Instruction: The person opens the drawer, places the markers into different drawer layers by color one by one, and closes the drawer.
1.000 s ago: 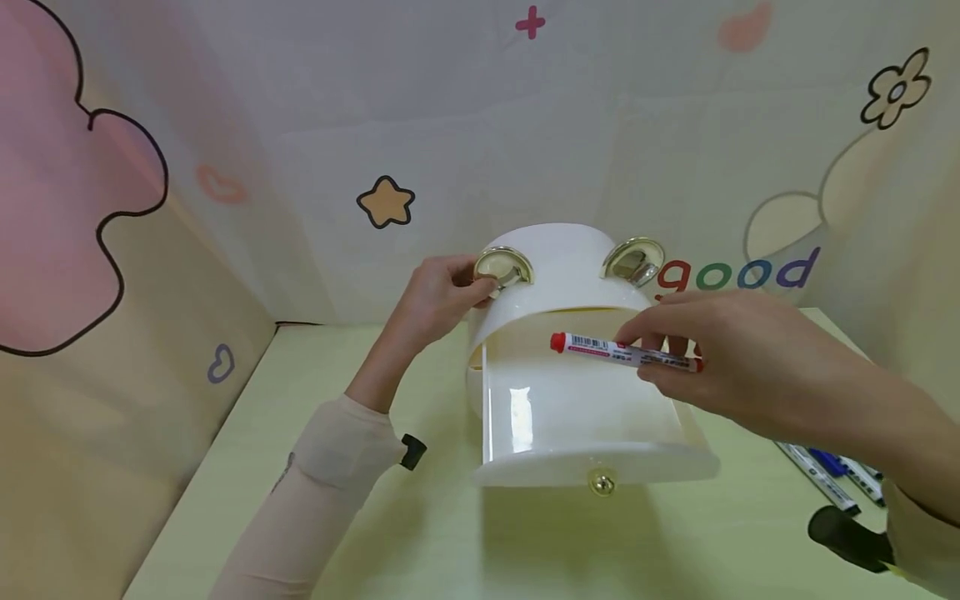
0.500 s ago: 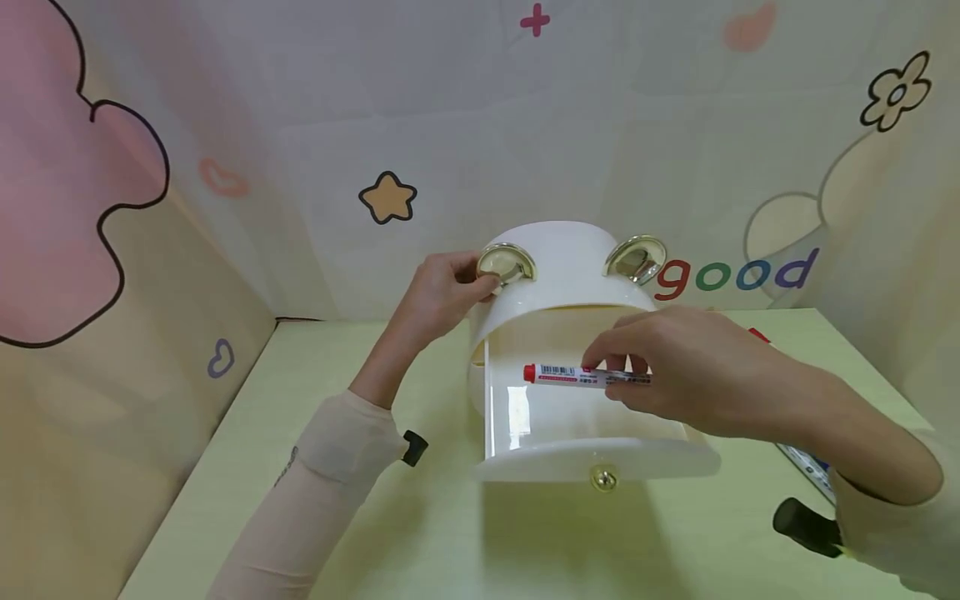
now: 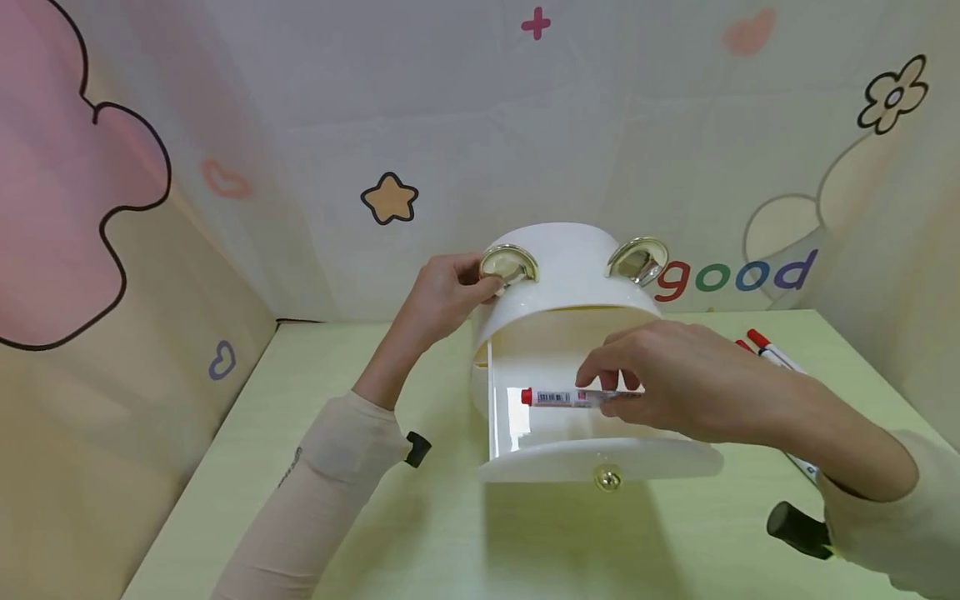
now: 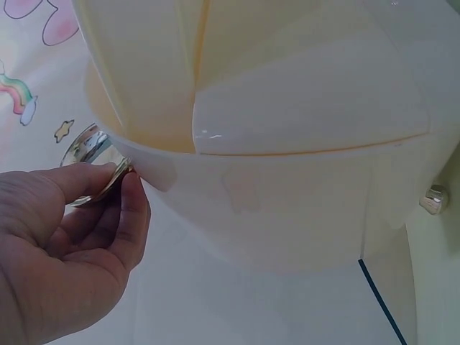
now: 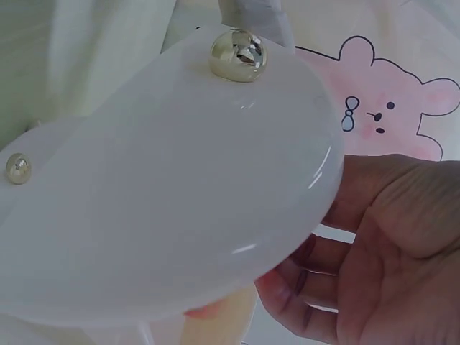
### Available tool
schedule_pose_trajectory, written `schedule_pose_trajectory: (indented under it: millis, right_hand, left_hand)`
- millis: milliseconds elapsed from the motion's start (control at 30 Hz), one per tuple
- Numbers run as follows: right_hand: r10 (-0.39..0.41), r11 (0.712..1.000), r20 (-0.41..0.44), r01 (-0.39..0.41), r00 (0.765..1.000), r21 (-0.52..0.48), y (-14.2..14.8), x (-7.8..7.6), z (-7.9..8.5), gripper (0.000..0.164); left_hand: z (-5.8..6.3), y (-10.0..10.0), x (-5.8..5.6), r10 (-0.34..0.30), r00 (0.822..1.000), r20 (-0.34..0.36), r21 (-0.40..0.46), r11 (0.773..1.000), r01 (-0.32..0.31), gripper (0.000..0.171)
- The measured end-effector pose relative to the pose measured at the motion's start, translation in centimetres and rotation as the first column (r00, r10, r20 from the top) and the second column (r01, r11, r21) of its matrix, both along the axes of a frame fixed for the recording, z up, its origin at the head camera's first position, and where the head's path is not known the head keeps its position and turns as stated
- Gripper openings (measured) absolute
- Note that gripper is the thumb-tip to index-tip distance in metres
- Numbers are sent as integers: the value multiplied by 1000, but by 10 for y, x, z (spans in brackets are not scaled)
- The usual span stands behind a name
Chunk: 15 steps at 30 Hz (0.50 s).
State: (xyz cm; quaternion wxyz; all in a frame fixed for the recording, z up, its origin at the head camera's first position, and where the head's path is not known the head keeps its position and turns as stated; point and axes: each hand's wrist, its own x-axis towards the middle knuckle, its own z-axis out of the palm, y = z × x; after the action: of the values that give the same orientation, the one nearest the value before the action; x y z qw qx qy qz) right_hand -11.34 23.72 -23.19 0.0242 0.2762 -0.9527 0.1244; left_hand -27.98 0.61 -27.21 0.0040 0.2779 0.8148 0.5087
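A white storage box (image 3: 570, 258) with gold ear-shaped pieces stands on the table, its upper drawer (image 3: 600, 460) pulled out by a gold knob (image 3: 607, 477). My left hand (image 3: 450, 292) pinches the left gold ear (image 3: 510, 265) between thumb and fingers; the left wrist view shows this hand (image 4: 86, 244) at the ear's edge too. Inside the drawer, my right hand (image 3: 675, 383) holds a white marker with a red cap (image 3: 555, 399), lying level across it. In the right wrist view the drawer front (image 5: 194, 165) hides the fingertips of that hand (image 5: 388, 251) and most of the marker.
More red-capped markers (image 3: 776, 350) lie on the table (image 3: 405, 517) to the right, partly covered by my right forearm. A lower knob (image 5: 18, 169) shows below the drawer in the right wrist view. A patterned cloth wall (image 3: 450, 108) stands close behind the box.
My right hand has moved left and down with the marker, from above the drawer into it, and the marker has levelled. The left hand keeps its hold on the ear.
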Motion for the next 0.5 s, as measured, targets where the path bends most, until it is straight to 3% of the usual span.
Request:
schedule_pose_trajectory:
  millis: [267,500]
  right_hand:
    - [-66,997,-4,66,998,-34,10,4,-8,23]
    - [-171,983,22,172,985,-60,26,4,-1,20]
  left_hand:
    - [-3,-1,-2,-6,1000,25,11,1000,5,14]
    - [-2,-1,-2,-5,999,52,43,999,2,19]
